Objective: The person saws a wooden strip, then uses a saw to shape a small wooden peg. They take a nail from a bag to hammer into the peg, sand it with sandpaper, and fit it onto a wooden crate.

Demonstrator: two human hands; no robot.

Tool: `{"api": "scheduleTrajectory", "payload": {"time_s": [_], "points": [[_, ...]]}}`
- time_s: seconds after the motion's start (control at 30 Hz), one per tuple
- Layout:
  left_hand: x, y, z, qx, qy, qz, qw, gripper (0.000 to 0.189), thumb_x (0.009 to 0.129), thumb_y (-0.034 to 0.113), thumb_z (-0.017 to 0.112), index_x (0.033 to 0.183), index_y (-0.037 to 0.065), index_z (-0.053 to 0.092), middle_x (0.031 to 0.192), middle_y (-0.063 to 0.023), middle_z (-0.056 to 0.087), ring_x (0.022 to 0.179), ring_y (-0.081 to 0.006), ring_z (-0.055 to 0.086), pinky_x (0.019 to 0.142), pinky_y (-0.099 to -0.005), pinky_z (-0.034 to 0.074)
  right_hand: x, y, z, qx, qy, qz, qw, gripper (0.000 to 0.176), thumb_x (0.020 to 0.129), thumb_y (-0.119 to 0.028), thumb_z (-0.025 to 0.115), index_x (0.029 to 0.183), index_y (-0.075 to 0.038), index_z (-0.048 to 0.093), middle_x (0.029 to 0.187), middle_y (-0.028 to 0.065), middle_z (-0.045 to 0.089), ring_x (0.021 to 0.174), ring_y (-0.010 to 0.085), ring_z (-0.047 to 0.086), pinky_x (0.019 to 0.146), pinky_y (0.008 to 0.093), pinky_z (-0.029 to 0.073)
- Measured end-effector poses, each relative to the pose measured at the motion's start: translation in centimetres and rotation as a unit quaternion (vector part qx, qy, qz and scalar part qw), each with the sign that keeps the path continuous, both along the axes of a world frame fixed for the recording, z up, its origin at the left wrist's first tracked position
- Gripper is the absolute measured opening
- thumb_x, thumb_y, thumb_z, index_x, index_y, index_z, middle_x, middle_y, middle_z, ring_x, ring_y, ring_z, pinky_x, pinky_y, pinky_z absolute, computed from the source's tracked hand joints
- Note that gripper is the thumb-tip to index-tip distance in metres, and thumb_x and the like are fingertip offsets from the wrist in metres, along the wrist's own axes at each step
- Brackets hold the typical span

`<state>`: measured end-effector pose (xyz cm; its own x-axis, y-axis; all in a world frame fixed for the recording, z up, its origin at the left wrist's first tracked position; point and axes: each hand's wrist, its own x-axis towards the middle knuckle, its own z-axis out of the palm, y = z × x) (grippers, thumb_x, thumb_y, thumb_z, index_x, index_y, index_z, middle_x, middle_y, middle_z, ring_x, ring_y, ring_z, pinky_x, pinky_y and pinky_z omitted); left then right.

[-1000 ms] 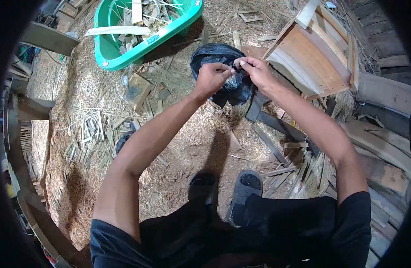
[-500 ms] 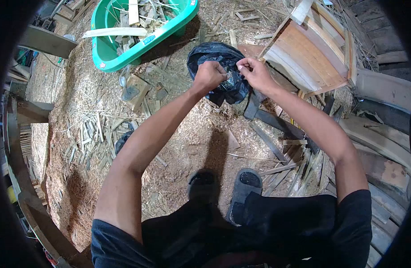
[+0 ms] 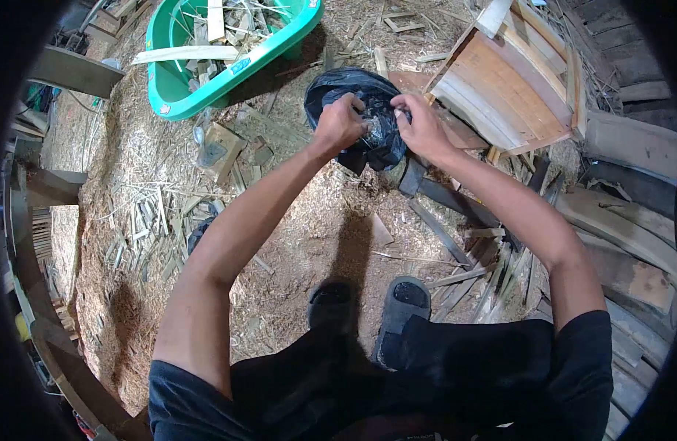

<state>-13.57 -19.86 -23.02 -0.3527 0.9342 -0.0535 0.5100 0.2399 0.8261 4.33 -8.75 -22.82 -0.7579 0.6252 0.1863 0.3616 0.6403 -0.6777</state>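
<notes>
A crumpled black plastic bag point(image 3: 331, 82) sits on the ground in front of me, its mouth facing up. Inside it lie small shiny pieces point(image 3: 383, 132), too fine to make out. My left hand point(image 3: 341, 122) is over the bag's left part, fingers curled and closed on the plastic. On the bag's right side my right hand point(image 3: 421, 126) pinches with thumb and forefinger at its edge; the fingertips are partly hidden. Just below my right hand lies a dark hammer-like tool point(image 3: 456, 200), its blocky end close to the bag.
A green plastic tub point(image 3: 198, 103) with wood offcuts stands at upper left. A slatted wooden piece point(image 3: 493, 92) leans at upper right. Sawdust and scrap sticks point(image 3: 151, 213) cover the ground. Stacked boards point(image 3: 629, 220) line the right; a curved wooden frame point(image 3: 48, 338) stands left.
My hands have drawn slightly apart over the bag, and more of its inside shows between them. The whole view has shifted a little; the surroundings stay in place.
</notes>
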Motion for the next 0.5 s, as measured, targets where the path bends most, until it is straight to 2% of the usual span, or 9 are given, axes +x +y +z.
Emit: {"api": "scheduleTrajectory", "payload": {"time_s": [0.07,0.1,0.17,0.23,0.27,0.33,0.4,0.43,0.5], "points": [[-0.4,-0.5,0.7,0.025,0.005,-0.008,1.000,0.029,0.071,0.011,0.077,0.096,0.001,0.066,0.075,-0.0113,0.068,0.071,-0.0243,0.066,0.067,-0.0341,0.052,-0.1,-0.2,0.2,0.067,-0.007,-0.023,0.997,0.046,0.086,-0.014,0.065,0.127,-0.001,0.049,0.119,0.0229,0.055,0.107,0.0375,0.056,0.094,0.0450,0.044],[-1.0,-0.8,0.4,0.052,0.077,-0.023,0.995,0.027,0.073,0.012,0.076,0.096,0.002,0.067,0.078,-0.0107,0.068,0.077,-0.0251,0.065,0.071,-0.0359,0.051,-0.1,0.0,0.0,0.101,-0.010,-0.033,0.994,0.053,0.085,-0.016,0.066,0.132,-0.002,0.046,0.125,0.0250,0.051,0.112,0.0413,0.053,0.098,0.0470,0.042],[-2.4,-1.5,-0.1,0.104,0.223,-0.054,0.968,0.022,0.077,0.013,0.072,0.097,0.005,0.070,0.084,-0.0096,0.069,0.088,-0.0268,0.064,0.080,-0.0394,0.049,-0.5,0.5,-1.6,0.087,-0.045,-0.004,0.995,0.062,0.084,-0.019,0.068,0.137,-0.003,0.041,0.130,0.0260,0.046,0.117,0.0437,0.049,0.101,0.0475,0.040],[-3.7,-2.0,0.1,0.106,0.285,-0.108,0.947,0.015,0.081,0.018,0.065,0.092,0.008,0.071,0.094,-0.0056,0.070,0.098,-0.0261,0.060,0.089,-0.0412,0.044,-1.1,-0.1,-0.1,0.054,-0.107,0.005,0.993,0.065,0.084,-0.020,0.067,0.140,-0.002,0.039,0.137,0.0270,0.040,0.125,0.0440,0.043,0.106,0.0480,0.036],[-4.2,-1.9,0.0,0.106,0.313,-0.134,0.934,0.016,0.084,0.020,0.061,0.089,0.009,0.071,0.098,-0.0036,0.071,0.102,-0.0258,0.059,0.094,-0.0421,0.042,-1.7,-0.4,0.4,0.110,-0.100,0.016,0.989,0.064,0.085,-0.020,0.066,0.139,-0.001,0.039,0.138,0.0266,0.040,0.126,0.0439,0.043,0.107,0.0483,0.035],[-4.7,-1.0,-0.3,0.164,0.297,-0.171,0.925,0.017,0.087,0.020,0.059,0.092,0.009,0.071,0.105,-0.0050,0.068,0.108,-0.0257,0.056,0.098,-0.0438,0.038,-2.7,-0.7,0.9,0.222,-0.088,0.040,0.970,0.061,0.086,-0.019,0.064,0.139,0.000,0.040,0.138,0.0258,0.040,0.128,0.0436,0.041,0.109,0.0488,0.033],[-4.4,0.3,-1.0,0.242,0.310,-0.159,0.906,0.019,0.088,0.021,0.058,0.094,0.008,0.070,0.108,-0.0078,0.066,0.111,-0.0272,0.055,0.099,-0.0437,0.038,-3.5,0.0,0.8,0.216,-0.085,0.108,0.967,0.054,0.090,-0.015,0.055,0.139,0.001,0.040,0.142,0.0234,0.039,0.132,0.0412,0.038,0.111,0.0493,0.030],[-4.6,0.8,-1.9,0.229,0.309,-0.164,0.909,0.015,0.089,0.016,0.058,0.093,0.004,0.066,0.118,-0.0137,0.062,0.119,-0.0312,0.053,0.100,-0.0436,0.038,-3.8,0.9,-0.5,0.227,-0.083,0.152,0.958,0.053,0.091,-0.015,0.053,0.139,0.001,0.040,0.144,0.0226,0.038,0.134,0.0405,0.037,0.112,0.0491,0.030],[-5.1,1.5,-3.8,0.121,0.144,-0.115,0.975,0.011,0.090,0.014,0.059,0.093,0.003,0.060,0.125,-0.0194,0.057,0.122,-0.0364,0.050,0.103,-0.0435,0.038,-3.9,2.4,-2.7,0.254,-0.139,0.195,0.937,0.050,0.095,-0.017,0.046,0.141,0.002,0.038,0.150,0.0211,0.033,0.138,0.0381,0.032,0.113,0.0482,0.028]]}}
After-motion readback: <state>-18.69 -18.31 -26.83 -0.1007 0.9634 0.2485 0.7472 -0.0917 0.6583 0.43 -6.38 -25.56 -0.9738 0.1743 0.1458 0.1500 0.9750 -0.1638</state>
